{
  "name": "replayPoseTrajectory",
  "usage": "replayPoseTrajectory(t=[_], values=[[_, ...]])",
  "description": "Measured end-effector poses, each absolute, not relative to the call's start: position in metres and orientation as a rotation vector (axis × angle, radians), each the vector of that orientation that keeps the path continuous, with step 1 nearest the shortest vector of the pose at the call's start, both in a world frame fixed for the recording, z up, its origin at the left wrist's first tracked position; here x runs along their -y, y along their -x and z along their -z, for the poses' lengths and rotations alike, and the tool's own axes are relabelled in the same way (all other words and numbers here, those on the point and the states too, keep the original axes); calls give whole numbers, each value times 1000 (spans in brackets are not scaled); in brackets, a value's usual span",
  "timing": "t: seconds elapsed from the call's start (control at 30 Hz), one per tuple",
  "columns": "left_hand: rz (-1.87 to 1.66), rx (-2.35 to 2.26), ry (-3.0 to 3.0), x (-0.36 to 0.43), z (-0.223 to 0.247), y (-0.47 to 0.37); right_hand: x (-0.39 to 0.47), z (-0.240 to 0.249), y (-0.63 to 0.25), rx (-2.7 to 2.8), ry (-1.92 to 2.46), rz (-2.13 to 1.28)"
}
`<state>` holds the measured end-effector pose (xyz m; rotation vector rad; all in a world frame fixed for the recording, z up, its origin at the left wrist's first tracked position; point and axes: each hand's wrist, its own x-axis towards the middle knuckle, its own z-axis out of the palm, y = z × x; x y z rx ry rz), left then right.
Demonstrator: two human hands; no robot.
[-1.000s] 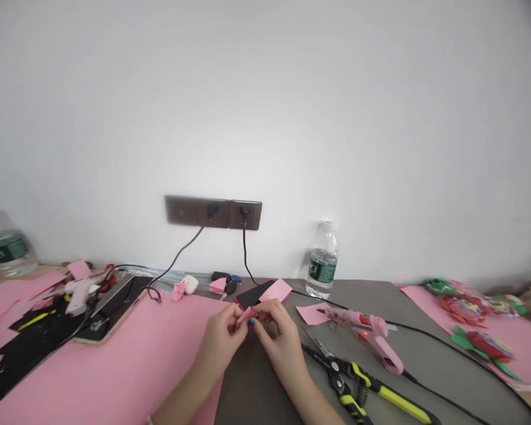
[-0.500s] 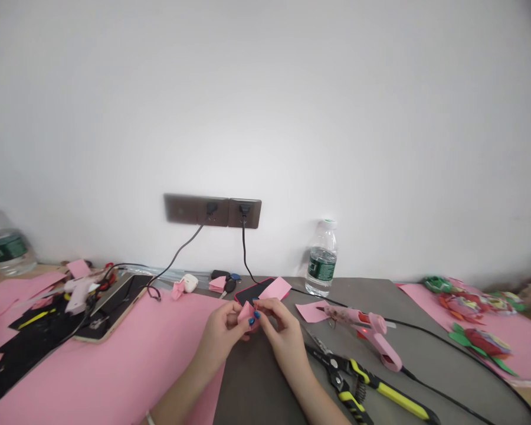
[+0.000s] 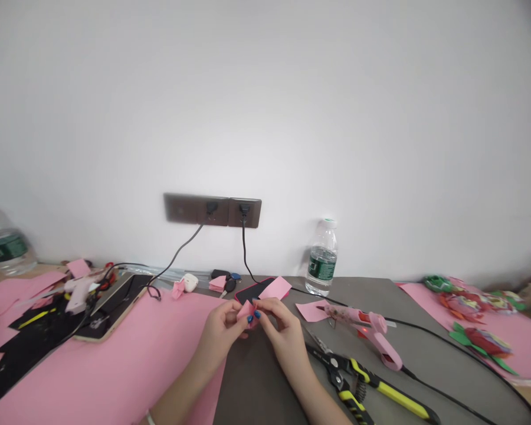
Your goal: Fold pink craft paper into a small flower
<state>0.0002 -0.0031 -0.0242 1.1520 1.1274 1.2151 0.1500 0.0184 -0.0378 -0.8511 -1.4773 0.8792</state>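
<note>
Both hands meet at the centre of the head view, above the edge of a large pink sheet (image 3: 137, 360). My left hand (image 3: 223, 330) pinches a small folded pink paper piece (image 3: 246, 311) between thumb and fingers. On the other side of that piece, my right hand (image 3: 281, 327) grips it with thumb and fingertips, nails touching close to the left thumb. Fingers cover much of the paper. Just behind them a pink paper square (image 3: 276, 288) lies on a dark phone with a red edge (image 3: 251, 291).
Right of the hands are yellow-black pliers (image 3: 336, 363), a pink glue gun (image 3: 376, 336) with its cable, and a water bottle (image 3: 321, 260). Paper flowers (image 3: 487, 342) lie far right. A phone (image 3: 115, 307) and another glue gun (image 3: 77, 293) are at left.
The fingertips have shifted slightly on the pink paper piece, the left thumb a little to the left. Everything else looks the same.
</note>
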Motion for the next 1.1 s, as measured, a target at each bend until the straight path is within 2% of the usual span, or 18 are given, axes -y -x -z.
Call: replayPoseTrajectory(t=[0.2, 0.47, 0.67, 0.9, 1.1], values=[[-1229, -1124, -1205, 4, 24, 0, -18, 35, -150, 1504, 832, -875], [-1264, -1269, -1606, 8, 26, -2, -14, 35, -142, 1563, 848, -772], [-1362, -1256, -1438, 6, 27, -1, -16, 40, -144, 1531, 889, -754], [-1281, -1065, -1100, 3, 24, -1, -17, 37, -149, 1568, 926, -736], [-1294, -1102, -1066, 3, 25, -1, -14, 33, -149, 1593, 897, -584]])
